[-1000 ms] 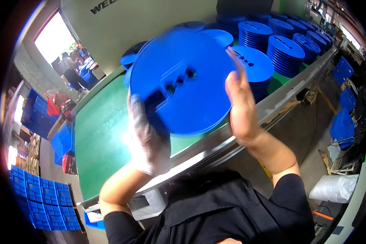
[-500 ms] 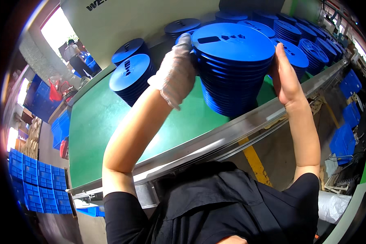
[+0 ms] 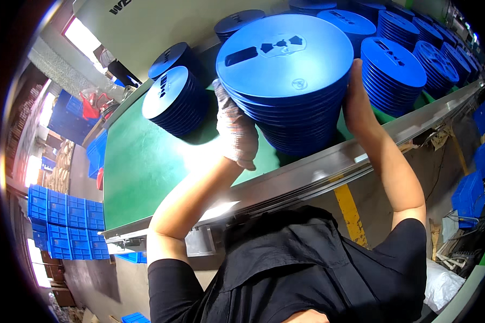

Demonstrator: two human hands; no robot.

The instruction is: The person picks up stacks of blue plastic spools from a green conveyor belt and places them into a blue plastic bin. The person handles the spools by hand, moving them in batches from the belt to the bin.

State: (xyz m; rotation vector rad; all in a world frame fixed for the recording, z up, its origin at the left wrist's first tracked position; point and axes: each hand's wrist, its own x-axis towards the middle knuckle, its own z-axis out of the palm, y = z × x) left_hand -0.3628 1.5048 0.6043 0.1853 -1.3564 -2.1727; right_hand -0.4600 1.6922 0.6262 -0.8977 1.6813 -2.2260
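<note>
Blue stacked discs [image 3: 290,86] face us, left hand [image 3: 236,126] gripping at eight o'clock, right hand's [image 3: 358,105] half-hidden fingers seemingly at four.

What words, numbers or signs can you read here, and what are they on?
Dark, slanted letters on the pale panel: cut off by the picture's top edge; I won't copy them.
A small round mark on the nearest stack's top blue disc: too small to read.
I can't make out any other writing.
</note>
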